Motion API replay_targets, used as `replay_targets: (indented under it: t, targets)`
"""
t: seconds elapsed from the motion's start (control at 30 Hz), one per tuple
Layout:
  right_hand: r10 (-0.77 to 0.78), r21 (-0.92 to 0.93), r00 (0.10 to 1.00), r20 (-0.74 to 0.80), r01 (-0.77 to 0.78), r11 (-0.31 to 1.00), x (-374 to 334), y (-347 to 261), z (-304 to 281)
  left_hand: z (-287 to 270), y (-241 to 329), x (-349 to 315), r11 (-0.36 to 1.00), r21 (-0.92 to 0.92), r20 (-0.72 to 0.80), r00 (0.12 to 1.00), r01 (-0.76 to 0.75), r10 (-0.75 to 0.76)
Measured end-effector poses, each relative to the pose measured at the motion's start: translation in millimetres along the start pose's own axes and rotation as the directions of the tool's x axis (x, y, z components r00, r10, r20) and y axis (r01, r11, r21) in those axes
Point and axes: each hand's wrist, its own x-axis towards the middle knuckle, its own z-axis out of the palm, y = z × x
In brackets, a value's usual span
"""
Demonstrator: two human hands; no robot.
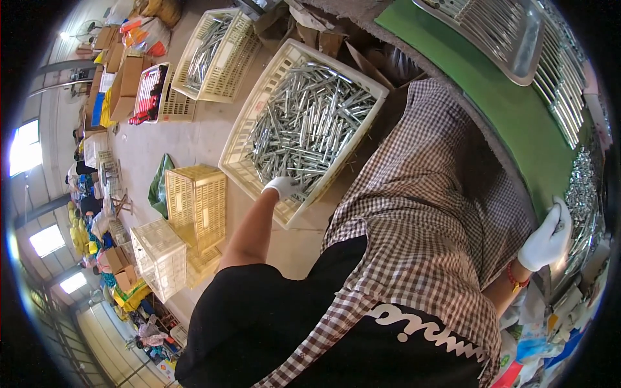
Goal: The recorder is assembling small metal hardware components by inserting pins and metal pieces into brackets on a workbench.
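Note:
My left hand (283,187), in a white glove, reaches over the near rim of a cream plastic crate (240,139). It touches the heap of short silvery metal rods (310,116) in the crate, and its fingertips are hard to make out among them. On the right, my right hand (547,238), also gloved in white, rests by the edge of a green tabletop (517,123). Its fingers are drawn together, and whatever they may hold is hidden. A pile of small shiny metal parts (584,194) lies beside it.
On the table sit a metal tray (527,55) of rods and a row of slim rods (561,97). Another crate (223,71) of rods stands beyond. Yellow stacked crates (200,207) and a white crate (158,258) are at left. A checked apron (414,213) covers my lap.

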Motion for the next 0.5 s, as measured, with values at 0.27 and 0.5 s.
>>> replay_targets:
  t: [0.27,0.5]
  targets:
    - [-0.006,-0.015,1.000,-0.002,0.006,1.000,-1.1,2.0,-3.3,-6.8,52.9,21.3,0.902,0.405,0.545,0.831,-0.150,-0.107]
    - [0.004,0.010,1.000,0.005,-0.004,1.000,-4.8,-6.8,-0.9,53.9,37.7,53.6,0.923,-0.355,0.069,0.989,0.149,-0.133]
